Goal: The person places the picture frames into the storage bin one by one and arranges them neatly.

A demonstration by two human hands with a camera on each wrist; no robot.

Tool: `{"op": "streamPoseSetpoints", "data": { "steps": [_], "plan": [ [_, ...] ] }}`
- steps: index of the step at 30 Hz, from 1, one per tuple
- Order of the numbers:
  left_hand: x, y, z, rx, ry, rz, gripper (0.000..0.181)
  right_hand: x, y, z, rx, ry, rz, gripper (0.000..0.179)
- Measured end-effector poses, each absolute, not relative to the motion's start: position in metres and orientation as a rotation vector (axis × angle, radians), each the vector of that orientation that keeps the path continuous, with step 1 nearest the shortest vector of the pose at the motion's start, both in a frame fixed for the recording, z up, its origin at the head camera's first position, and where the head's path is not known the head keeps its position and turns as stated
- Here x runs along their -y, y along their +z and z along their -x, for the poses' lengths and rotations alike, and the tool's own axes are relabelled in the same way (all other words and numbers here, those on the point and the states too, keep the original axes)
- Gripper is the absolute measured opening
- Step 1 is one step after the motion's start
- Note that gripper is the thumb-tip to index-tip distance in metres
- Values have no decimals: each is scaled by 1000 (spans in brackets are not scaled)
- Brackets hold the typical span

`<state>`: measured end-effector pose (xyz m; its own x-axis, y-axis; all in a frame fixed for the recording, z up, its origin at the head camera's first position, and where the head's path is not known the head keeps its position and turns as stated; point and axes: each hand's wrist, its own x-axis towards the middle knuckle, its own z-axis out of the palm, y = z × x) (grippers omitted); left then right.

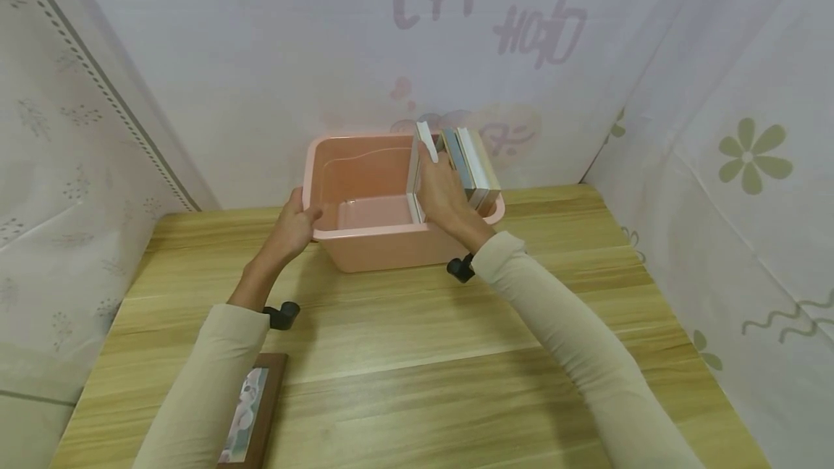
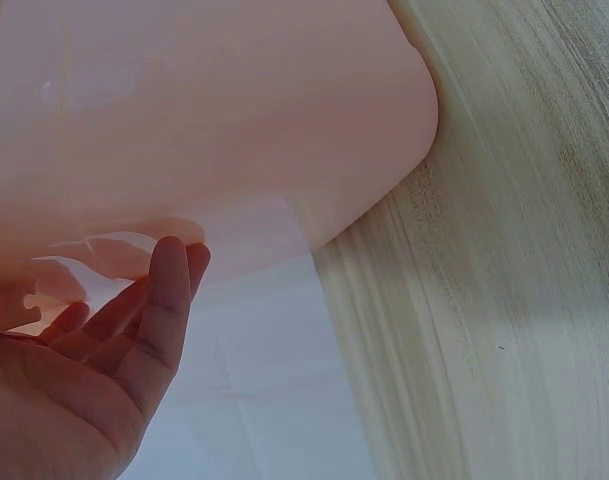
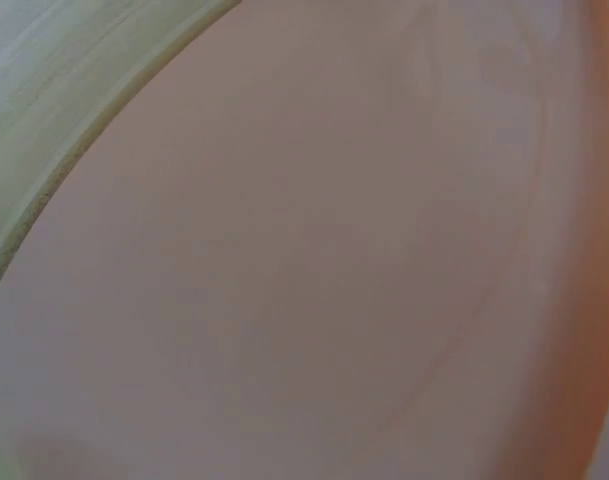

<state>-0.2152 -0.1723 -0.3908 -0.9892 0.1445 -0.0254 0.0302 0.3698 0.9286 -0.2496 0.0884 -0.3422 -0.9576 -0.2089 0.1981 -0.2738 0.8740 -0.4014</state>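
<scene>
My left hand [image 1: 292, 229] grips the bin [image 1: 384, 249], right hand [image 1: 444, 195] pinches a white book [image 1: 425, 134]; seating it, apparently; next calls for release.

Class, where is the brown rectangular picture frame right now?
In the head view, the brown picture frame is at lower left on the wood-grain table, partly hidden by the beige left sleeve, nearer the camera than the pink plastic tub.
</scene>
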Motion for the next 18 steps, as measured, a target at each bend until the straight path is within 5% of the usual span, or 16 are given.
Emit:
{"op": "streamPoseSetpoints", "data": {
  "steps": [18],
  "plan": [
    [173, -390, 215, -2507, 1702, -142, 50, -83, -352, 249, 2870, 591, -377, 58]
  ]
}}
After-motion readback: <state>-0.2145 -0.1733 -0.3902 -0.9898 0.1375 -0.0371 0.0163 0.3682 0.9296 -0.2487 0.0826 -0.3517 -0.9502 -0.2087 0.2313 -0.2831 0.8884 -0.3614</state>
